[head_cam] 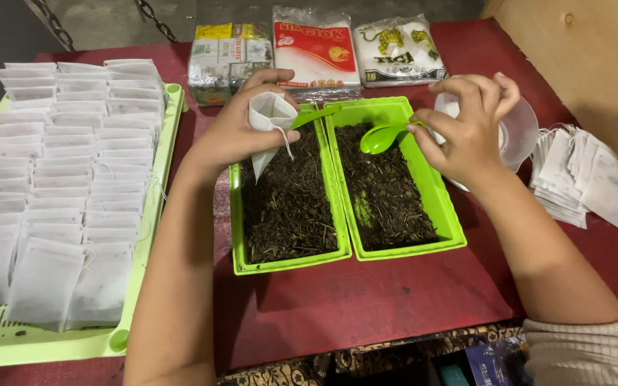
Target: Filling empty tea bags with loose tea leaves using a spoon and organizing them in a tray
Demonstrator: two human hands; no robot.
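The left hand [234, 132] pinches a small white paper filter bag [270, 118] mouth-up over the left bright green plastic tray of dark loose tea [287, 207], so spills fall back in. The right hand [466, 132] closes on a green plastic spoon [380, 137] above the neighbouring right green tray [395, 189], on the red worktop [395, 300].

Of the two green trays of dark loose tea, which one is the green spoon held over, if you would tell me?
The right-hand tray: the right hand holds the green spoon above it. The left tray sits under the left hand with its white bag.
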